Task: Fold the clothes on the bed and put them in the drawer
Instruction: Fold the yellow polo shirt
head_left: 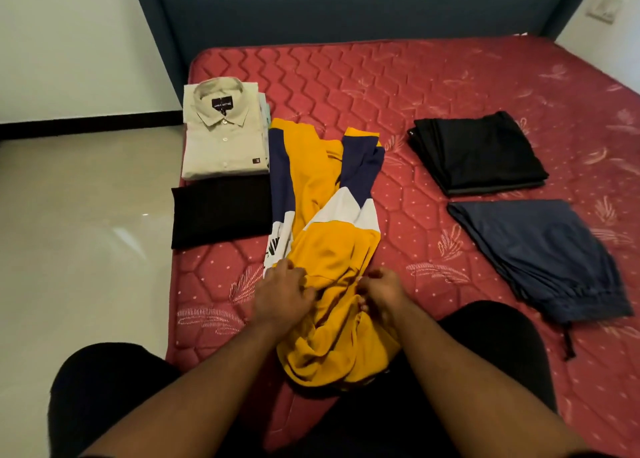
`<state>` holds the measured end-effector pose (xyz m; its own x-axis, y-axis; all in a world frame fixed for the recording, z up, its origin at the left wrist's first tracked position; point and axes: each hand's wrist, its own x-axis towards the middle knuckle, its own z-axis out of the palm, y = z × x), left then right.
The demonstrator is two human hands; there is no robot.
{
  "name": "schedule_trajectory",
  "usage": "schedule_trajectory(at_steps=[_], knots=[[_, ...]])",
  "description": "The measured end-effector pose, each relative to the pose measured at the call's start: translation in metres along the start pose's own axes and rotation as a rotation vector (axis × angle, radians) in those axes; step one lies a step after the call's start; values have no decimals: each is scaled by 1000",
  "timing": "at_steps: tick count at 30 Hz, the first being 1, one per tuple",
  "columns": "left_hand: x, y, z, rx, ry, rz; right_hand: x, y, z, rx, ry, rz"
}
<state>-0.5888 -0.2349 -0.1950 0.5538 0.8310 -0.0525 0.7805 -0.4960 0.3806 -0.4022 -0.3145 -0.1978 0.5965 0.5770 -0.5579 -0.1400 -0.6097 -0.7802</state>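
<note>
We see both hands on a crumpled yellow, navy and white shirt [322, 215] lying lengthwise on the red mattress [450, 87]. The left hand [282, 296] rests on its near part, fingers curling into the fabric; the right hand [379, 293] pinches a fold. A folded beige shirt [225, 135] lies beside it, folded dark garments [478, 152] farther right.

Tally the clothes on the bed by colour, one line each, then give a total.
Beige: 1, the folded shirt
Black: 2, the folded piece below the shirt and the folded stack on the right
Navy: 1, the folded trousers
Yellow, navy and white: 1, the unfolded top that both hands hold
Total: 5 visible; something pale shows under the shirt, unclear what.
</note>
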Motion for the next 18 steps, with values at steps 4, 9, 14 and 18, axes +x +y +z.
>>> schedule_trajectory(at_steps=[4, 9, 14, 18], knots=[[18, 24, 7, 121, -68, 42, -7, 8, 13, 139, -37, 95], [24, 17, -8, -991, 131, -411, -1, 5, 3, 339, 23, 182], [20, -38, -20, -1692, 138, -927, 6, -8, 18, 377, -1, 239], [9, -45, -47, -1342, 376, -896, 9, -10, 20, 523, 77, 208]])
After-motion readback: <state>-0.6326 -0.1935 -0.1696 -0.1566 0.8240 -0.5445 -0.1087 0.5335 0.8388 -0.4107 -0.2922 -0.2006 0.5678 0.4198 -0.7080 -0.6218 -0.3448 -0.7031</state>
